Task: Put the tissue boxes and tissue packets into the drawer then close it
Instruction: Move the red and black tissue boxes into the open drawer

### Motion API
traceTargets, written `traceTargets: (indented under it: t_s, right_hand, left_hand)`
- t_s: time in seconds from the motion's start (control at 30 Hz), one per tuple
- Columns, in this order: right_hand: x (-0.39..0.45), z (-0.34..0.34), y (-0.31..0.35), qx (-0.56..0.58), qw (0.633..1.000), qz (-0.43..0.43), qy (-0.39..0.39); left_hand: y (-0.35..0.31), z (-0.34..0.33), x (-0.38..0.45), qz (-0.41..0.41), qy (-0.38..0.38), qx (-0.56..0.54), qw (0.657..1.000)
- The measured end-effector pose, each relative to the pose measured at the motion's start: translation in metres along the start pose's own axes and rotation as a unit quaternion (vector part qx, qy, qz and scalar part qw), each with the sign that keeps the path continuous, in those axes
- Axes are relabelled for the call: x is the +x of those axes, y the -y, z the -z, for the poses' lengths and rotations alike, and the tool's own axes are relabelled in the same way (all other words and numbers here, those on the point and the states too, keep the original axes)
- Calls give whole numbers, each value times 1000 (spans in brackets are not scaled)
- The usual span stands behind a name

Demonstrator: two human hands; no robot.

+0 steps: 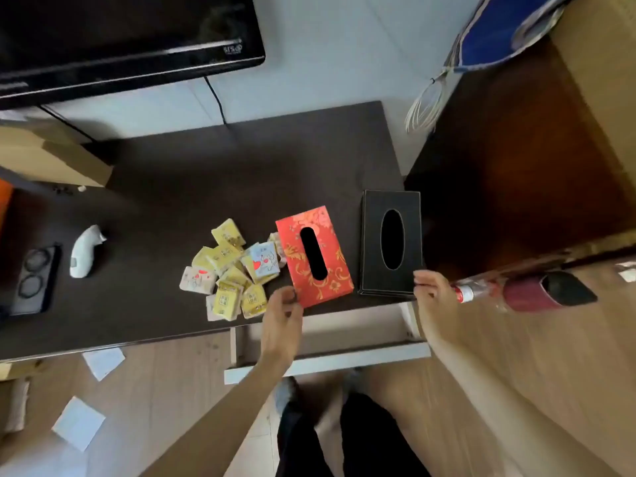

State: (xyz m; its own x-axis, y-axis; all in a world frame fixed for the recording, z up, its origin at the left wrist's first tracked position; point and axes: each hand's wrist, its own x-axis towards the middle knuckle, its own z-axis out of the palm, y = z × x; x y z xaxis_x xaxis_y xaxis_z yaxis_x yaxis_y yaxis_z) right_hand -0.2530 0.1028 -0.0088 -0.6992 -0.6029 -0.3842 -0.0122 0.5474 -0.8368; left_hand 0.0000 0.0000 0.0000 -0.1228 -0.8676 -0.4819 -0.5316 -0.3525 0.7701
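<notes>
Nothing was in the open drawer (344, 333) yet; both boxes and the packets (230, 270) lay near the desk's (172, 173) front edge. The left hand (280, 316) touched the red box (315, 256) and the right hand (430, 287) touched the black box (391, 241), both released.

Dark table (172, 173) on wood floor (516, 356), television (120, 36) behind.

It looked like a living room in a home. A flat black television (127, 39) stood on a low dark cabinet (241, 166) against a pale tiled wall, its cable (215, 98) trailing down behind. The floor (516, 356) was light wood-look plank, with 2 loose paper squares (91, 394) lying on it. Household clutter sat on the cabinet: a pile of small tissue packets (230, 270), 2 tissue boxes (315, 256), a cardboard box (51, 160) and a white handheld device (86, 251). A dark wooden door (516, 166) stood to the right.
</notes>
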Motion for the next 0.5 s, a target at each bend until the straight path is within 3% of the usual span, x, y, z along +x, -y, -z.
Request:
traceTargets:
  t_s: [0.1,0.17,0.33,0.5]
  right_hand:
    - [36,-10,18,-46,994,44,-89]
    - [59,-17,24,-86,990,30,-104]
    - [100,-26,9,-87,993,-76,10]
    - [107,-14,0,-117,989,-81,31]
  left_hand:
    - [-16,-18,34,6,-29,31,999]
    - [-25,-26,50,36,-28,42,998]
    - [-23,-38,77,92,-42,100,990]
    - [-29,-32,94,114,-34,153,981]
